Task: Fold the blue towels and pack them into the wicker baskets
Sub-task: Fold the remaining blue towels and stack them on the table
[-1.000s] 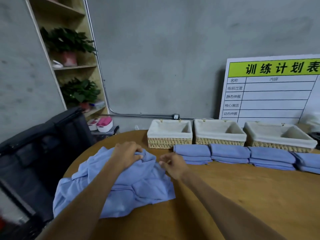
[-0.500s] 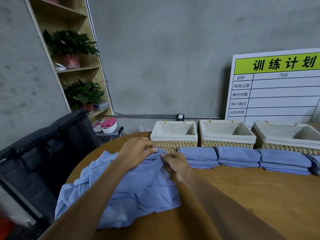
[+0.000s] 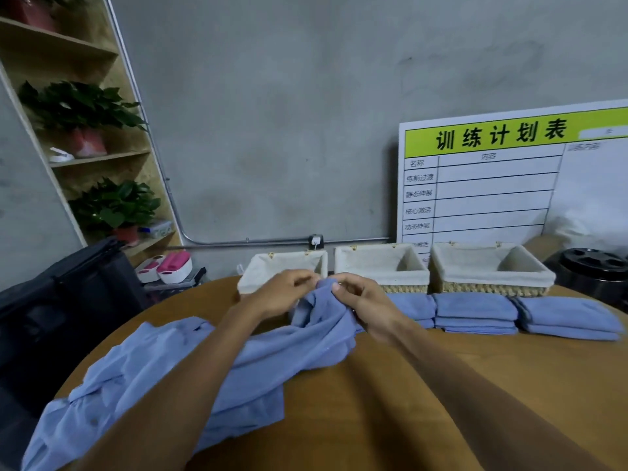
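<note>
Head view, left hand and right hand both pinch-grip lifted blue towel edge, baskets behind.

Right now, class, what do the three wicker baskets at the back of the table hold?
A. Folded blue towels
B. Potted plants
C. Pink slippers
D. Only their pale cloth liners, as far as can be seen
D: the wicker baskets show only their pale liners inside, while the folded blue towels lie in stacks on the table in front of them.
</note>
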### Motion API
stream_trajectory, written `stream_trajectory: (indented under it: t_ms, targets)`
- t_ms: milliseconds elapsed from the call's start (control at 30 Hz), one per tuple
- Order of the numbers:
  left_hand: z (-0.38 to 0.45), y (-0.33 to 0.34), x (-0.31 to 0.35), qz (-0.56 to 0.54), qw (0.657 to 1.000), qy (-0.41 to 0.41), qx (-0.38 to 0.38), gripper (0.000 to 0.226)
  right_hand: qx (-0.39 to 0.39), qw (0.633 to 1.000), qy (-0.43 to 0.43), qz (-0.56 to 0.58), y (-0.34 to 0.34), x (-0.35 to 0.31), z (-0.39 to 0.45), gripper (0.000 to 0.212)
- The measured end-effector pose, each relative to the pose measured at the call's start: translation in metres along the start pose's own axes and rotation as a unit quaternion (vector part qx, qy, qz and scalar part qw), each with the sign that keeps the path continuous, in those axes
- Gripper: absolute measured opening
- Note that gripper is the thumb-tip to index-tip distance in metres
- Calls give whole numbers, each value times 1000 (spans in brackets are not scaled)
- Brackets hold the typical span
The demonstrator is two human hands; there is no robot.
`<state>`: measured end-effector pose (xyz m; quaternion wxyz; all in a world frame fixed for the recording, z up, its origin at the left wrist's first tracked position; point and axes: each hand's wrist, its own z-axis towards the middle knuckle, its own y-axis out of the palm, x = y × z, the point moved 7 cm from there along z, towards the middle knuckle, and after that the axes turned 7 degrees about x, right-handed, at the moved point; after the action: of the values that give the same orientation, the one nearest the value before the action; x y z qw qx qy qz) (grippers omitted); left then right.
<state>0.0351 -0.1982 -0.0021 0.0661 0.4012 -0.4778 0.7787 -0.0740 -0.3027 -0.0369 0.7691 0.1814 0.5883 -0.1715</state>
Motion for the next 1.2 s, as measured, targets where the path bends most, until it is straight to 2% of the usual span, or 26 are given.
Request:
stream_trajectory:
  t_ms: [67, 100, 167, 233, 300, 433, 500, 633, 767, 867, 1000, 1067, 1133, 1200]
  targets:
    - [5, 37, 10, -7, 997, -30, -68, 33, 7, 999, -22, -37, -27, -8, -9, 21]
    - [5, 50, 18, -5, 995, -35, -88, 35, 13, 998, -29, -50, -43, -10, -14, 29]
    - [7, 70, 32, -25, 993, -18, -112, 30, 22, 997, -33, -60, -75, -14, -23, 40]
    - [9, 86, 45, -79, 988, -3, -132, 26, 39, 996, -40, -63, -104, -20, -32, 33]
    - [20, 94, 58, -96, 989, 27, -105, 26, 58, 995, -40, -64, -125, -28, -39, 31]
    - [38, 85, 103, -100, 987, 115, 51, 25, 79, 996, 19, 26, -149, -33, -45, 34]
    - [38, 79, 123, -94, 981, 148, 87, 25, 98, 994, 30, 34, -155, -36, -47, 33]
    - [32, 72, 149, -40, 971, 212, 107, 24, 68, 994, 33, -77, -148, -31, -51, 31]
    - [32, 69, 155, -50, 970, 231, 54, 14, 39, 996, 44, -66, -134, -25, -56, 32]
    - [33, 60, 154, -19, 970, 238, 41, 6, 57, 996, 51, -40, -134, -23, -54, 30]
    - [43, 47, 149, 113, 961, 252, 4, 20, 118, 990, 20, -78, -146, -37, -48, 21]
    - [45, 44, 146, 184, 948, 259, -14, 31, 137, 985, -9, -109, -148, -50, -47, 26]
    - [47, 42, 141, 214, 944, 250, -21, 41, 154, 979, -35, -133, -149, -58, -46, 25]
    - [47, 44, 136, 211, 951, 224, -34, 45, 154, 976, -52, -146, -147, -62, -46, 12]
